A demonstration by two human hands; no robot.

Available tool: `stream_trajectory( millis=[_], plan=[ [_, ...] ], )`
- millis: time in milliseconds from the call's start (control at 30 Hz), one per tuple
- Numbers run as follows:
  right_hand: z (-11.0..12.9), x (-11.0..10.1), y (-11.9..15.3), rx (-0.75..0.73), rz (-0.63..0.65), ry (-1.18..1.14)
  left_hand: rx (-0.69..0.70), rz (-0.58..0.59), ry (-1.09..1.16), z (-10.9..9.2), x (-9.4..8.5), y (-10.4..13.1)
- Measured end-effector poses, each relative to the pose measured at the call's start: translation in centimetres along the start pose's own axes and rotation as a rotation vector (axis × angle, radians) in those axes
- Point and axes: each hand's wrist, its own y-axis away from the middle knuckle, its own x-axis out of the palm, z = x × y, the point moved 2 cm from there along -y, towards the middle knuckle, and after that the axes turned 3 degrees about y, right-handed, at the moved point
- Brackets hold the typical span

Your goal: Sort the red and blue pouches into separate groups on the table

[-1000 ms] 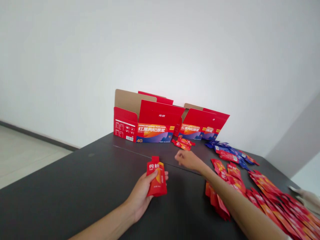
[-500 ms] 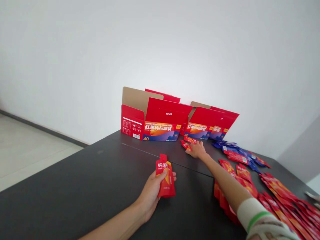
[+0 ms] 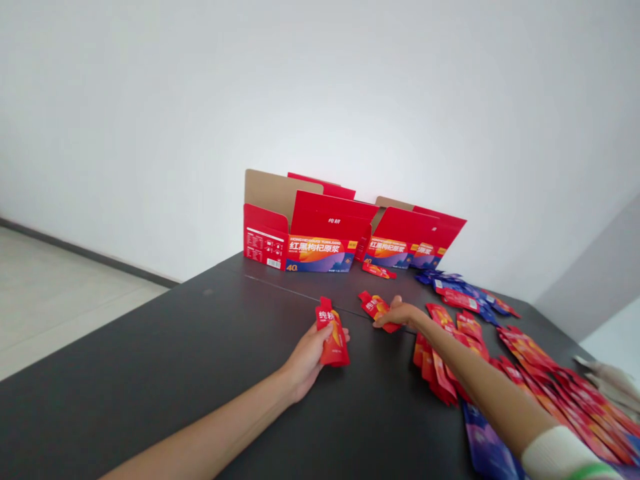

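Cartons [image 3: 320,253] — flaps up, contents hidden | left hand [image 3: 307,353] wrapped round red pouch [image 3: 336,348] | loose pouch [image 3: 379,271] before cartons, not picked up | right hand [image 3: 399,313] pinching another pouch [image 3: 373,306] | red pile [image 3: 434,373], blue pile [image 3: 437,277] — both on table [image 3: 165,360], outside cartons

The left hand [image 3: 306,357] and right hand [image 3: 401,315] are bare. The left forearm [image 3: 210,423] is bare as far as the lower edge of the view. The right forearm [image 3: 480,387] is bare up to a sleeve cuff [image 3: 553,453]. The cuff is white and encircles the arm; a green band [image 3: 593,471] runs along its elbow side.
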Motion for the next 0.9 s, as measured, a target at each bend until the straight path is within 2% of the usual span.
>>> stream_trajectory(
  millis=[100, 167, 300, 367, 433, 500, 600, 667, 733, 800, 900],
  plan=[
    [0.2, 0.2, 1.5, 0.002, 0.031, -0.210, 0.004, 0.029, 0.001, 0.1, 0.0, -0.1],
    [1.3, 0.9, 3.2, -0.055, 0.034, -0.366, 0.013, 0.025, 0.000, 0.1, 0.1, 0.0],
    [5.0, 4.8, 8.7, -0.254, 0.045, -0.678, 0.060, 0.102, 0.027, -0.2, 0.9, 0.6],
    [6.7, 6.9, 11.7, -0.403, 0.033, -0.818, 0.076, 0.145, 0.039, -0.4, 1.1, 0.9],
    [7.6, 7.6, 14.0, -0.536, -0.006, -0.798, 0.078, 0.114, 0.019, -0.4, 1.0, 1.0],
    [8.1, 6.5, 14.7, -0.600, 0.017, -0.542, 0.074, 0.053, 0.002, -0.4, 0.6, 0.9],
    [8.4, 2.1, 12.2, -0.692, 0.214, -0.068, 0.063, -0.005, 0.017, -0.3, 0.3, 0.5],
    [8.4, -1.3, 8.3, -0.709, 0.218, 0.107, 0.053, -0.035, 0.013, -0.3, 0.2, 0.4],
    [7.8, -4.1, 3.2, -0.534, -0.050, 0.224, 0.041, -0.049, -0.006, -0.3, 0.3, 0.3],
    [6.7, -5.1, -1.6, -0.403, -0.226, 0.283, 0.029, -0.044, -0.011, -0.3, 0.3, 0.4],
    [4.4, -3.9, -7.3, -0.282, -0.307, 0.346, 0.021, -0.037, -0.007, -0.2, 0.3, 0.4]
  ],
)
